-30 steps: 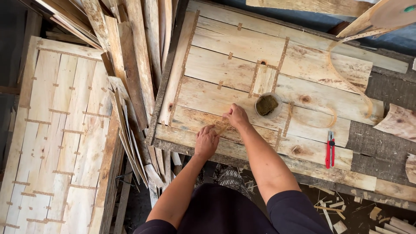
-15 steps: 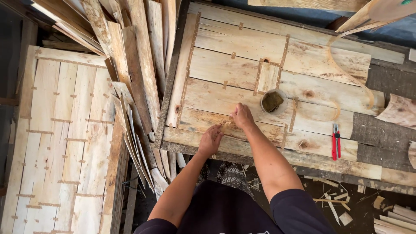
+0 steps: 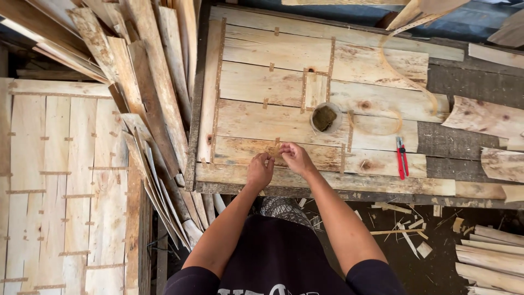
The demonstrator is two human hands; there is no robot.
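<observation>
No packages, labels, signs or screens in view; only bare wood sheets.

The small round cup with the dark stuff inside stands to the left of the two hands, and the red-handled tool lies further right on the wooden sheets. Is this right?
Not quite. In the head view the small round cup stands beyond and slightly right of the left hand and right hand, not to their left. The rest holds: the red-handled tool lies further right on the wooden sheets.

I see the desk (image 3: 436, 194) carrying taped veneer sheets (image 3: 262, 93), a small bowl (image 3: 325, 117) (brownish content) and red scissors (image 3: 402, 158).
</observation>
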